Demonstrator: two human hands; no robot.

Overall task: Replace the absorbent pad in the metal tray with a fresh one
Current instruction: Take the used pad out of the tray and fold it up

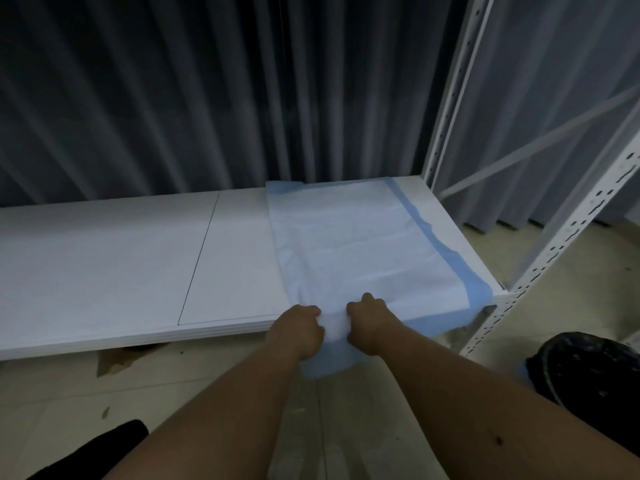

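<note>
A white absorbent pad (349, 244) with a blue border lies flat on the right end of a low white shelf (114, 258). Its near edge hangs over the shelf's front. My left hand (300, 329) and my right hand (367, 322) sit side by side at that front edge, both with fingers closed on the pad's near edge. A blue flap of the pad droops below my wrists. No metal tray is in view.
A white perforated rack upright (540, 268) stands at the shelf's right end, another (450, 98) behind it. Grey curtains (207, 91) hang behind. A black bin (588, 368) sits on the tiled floor at right, a dark object (114, 441) at lower left.
</note>
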